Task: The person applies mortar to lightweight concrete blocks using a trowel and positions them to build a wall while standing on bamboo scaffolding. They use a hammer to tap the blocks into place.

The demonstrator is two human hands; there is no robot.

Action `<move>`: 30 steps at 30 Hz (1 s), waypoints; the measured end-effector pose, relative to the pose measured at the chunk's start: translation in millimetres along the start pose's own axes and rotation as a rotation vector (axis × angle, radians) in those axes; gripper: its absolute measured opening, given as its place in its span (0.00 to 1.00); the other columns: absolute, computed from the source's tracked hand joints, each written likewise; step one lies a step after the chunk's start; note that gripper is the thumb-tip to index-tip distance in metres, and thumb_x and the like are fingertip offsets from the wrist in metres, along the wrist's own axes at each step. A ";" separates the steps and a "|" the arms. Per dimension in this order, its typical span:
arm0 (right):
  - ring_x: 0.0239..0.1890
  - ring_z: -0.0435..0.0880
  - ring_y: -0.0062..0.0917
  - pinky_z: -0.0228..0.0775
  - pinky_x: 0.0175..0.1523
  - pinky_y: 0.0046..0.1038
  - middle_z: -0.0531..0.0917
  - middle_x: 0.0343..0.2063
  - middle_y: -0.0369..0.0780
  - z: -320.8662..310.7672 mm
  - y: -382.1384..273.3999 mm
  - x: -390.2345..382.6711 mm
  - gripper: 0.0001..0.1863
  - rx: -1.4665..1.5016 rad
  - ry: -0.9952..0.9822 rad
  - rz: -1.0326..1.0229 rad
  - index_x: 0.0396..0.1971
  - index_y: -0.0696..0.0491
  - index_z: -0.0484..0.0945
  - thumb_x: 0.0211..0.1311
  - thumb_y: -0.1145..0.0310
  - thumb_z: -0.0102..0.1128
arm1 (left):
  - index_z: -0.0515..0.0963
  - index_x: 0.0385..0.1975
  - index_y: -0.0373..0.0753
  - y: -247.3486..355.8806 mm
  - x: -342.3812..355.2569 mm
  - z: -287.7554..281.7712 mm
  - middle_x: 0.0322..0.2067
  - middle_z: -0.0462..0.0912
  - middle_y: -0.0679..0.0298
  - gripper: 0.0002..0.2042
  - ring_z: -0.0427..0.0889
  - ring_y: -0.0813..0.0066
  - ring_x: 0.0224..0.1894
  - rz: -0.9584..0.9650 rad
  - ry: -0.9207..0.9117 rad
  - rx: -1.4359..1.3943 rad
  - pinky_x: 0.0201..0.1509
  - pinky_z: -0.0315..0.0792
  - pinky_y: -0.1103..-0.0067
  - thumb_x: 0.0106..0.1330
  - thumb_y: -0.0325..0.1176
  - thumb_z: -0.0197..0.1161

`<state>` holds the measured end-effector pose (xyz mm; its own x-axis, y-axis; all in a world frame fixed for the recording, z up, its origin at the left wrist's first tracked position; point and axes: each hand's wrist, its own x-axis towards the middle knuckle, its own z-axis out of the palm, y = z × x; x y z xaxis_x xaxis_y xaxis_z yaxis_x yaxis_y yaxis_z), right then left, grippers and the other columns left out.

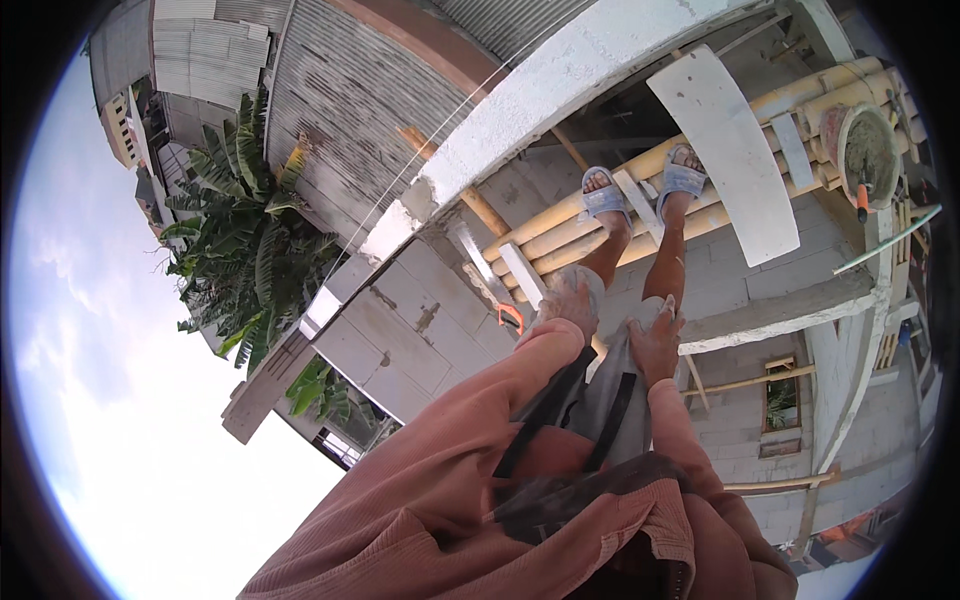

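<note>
My left hand (574, 304), dusted with pale powder, rests on my left knee with its fingers laid over the grey trouser cloth. On my right leg, just above the knee, lies my right hand (656, 343), its thumb and fingers apart. Neither hand shows a tool in it. Beside my left hand is a hand saw's orange handle (510, 317), its blade running up along the block wall. Below me, my sandalled feet (605, 196) stand on bamboo poles (560, 238) laid side by side.
A long white board (728, 150) lies across the poles right of my feet. Further right is a bucket (832, 135) of grey mortar with an orange-handled trowel (863, 200). A white-coated concrete beam (540, 110) runs past the feet. A block wall (410, 320) stands left.
</note>
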<state>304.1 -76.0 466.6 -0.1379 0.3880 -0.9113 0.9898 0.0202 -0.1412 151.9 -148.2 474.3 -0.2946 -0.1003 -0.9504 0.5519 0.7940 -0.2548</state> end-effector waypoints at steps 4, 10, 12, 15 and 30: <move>0.61 0.72 0.61 0.67 0.64 0.52 0.60 0.67 0.62 -8.0 -0.3 3.9 0.51 -0.078 -0.081 0.008 0.75 0.50 0.47 0.58 0.50 0.66 | 0.56 0.74 0.49 0.8 0.5 19.6 0.72 0.54 0.48 0.34 0.68 0.40 0.65 -0.063 0.034 -0.129 0.68 0.65 0.54 0.67 0.38 0.60; 0.62 0.71 0.63 0.67 0.65 0.51 0.59 0.66 0.64 -6.2 28.3 16.4 0.51 -0.106 -0.023 -0.086 0.75 0.51 0.48 0.58 0.50 0.66 | 0.58 0.73 0.50 7.5 8.5 49.9 0.72 0.56 0.47 0.29 0.72 0.41 0.60 -0.062 0.099 -0.181 0.62 0.68 0.55 0.72 0.38 0.53; 0.62 0.70 0.64 0.66 0.66 0.51 0.59 0.67 0.63 -5.6 35.0 18.7 0.51 -0.121 -0.027 -0.126 0.75 0.50 0.47 0.60 0.46 0.65 | 0.57 0.73 0.51 11.4 1.8 43.5 0.72 0.55 0.46 0.29 0.73 0.43 0.58 -0.053 0.086 -0.137 0.60 0.68 0.57 0.72 0.39 0.53; 0.61 0.70 0.64 0.67 0.64 0.52 0.60 0.66 0.62 -6.8 17.3 14.5 0.52 -0.161 -0.059 -0.090 0.75 0.51 0.47 0.59 0.45 0.65 | 0.56 0.74 0.52 -0.3 3.5 56.9 0.73 0.54 0.47 0.30 0.73 0.44 0.57 -0.105 0.067 -0.183 0.61 0.67 0.58 0.71 0.39 0.54; 0.61 0.71 0.64 0.71 0.62 0.52 0.58 0.67 0.62 -28.7 3.3 9.4 0.50 -0.116 -0.094 -0.044 0.74 0.52 0.50 0.59 0.48 0.66 | 0.56 0.74 0.50 6.9 -2.6 40.8 0.73 0.54 0.44 0.42 0.68 0.34 0.63 -0.042 0.035 -0.162 0.67 0.64 0.50 0.60 0.49 0.68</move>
<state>307.1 -45.8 468.6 -0.1785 0.2967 -0.9382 0.9796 0.1432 -0.1411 188.3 -166.9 467.7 -0.3437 -0.1166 -0.9318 0.4063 0.8761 -0.2595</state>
